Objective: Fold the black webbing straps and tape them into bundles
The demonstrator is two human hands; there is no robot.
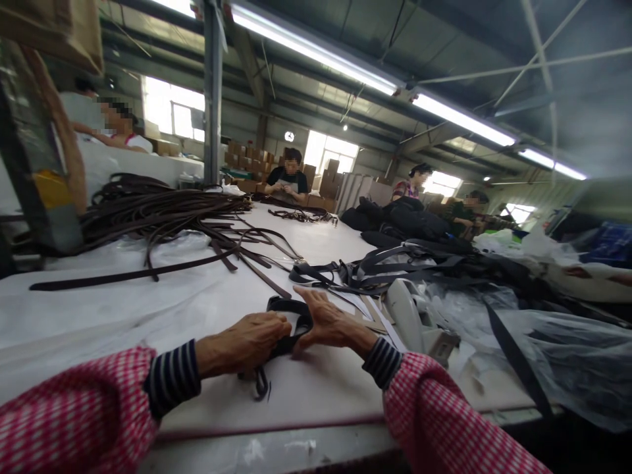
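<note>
A black strap (285, 345) is bent into a loop at the near part of the white-topped table (328, 401), in the space between the two hands. The loop is gripped from the left by the left hand (245, 340): its fingers are curled together and clamped on the strap at the loop's left side, while the far side of the loop is left exposed beyond the fingertips. The right bend of the loop is framed by the right hand (330, 321), whose thumb and fingers are spread well apart, with the thumb placed lower and the fingers pointed up and away. Whether the strap is touched by the right fingertips cannot be told. Below the left hand, a narrow folded dark end is seen close to the table; its join to the loop is hidden.

Just beyond the hands, the tip of a brown strap is laid near the loop, and more brown straps (162, 207) are heaped at the far left. Black webbing (380, 266) is tangled beyond the right hand, and a pale grey device (407, 316) is set to its right, beside crumpled clear plastic (557, 355).
</note>
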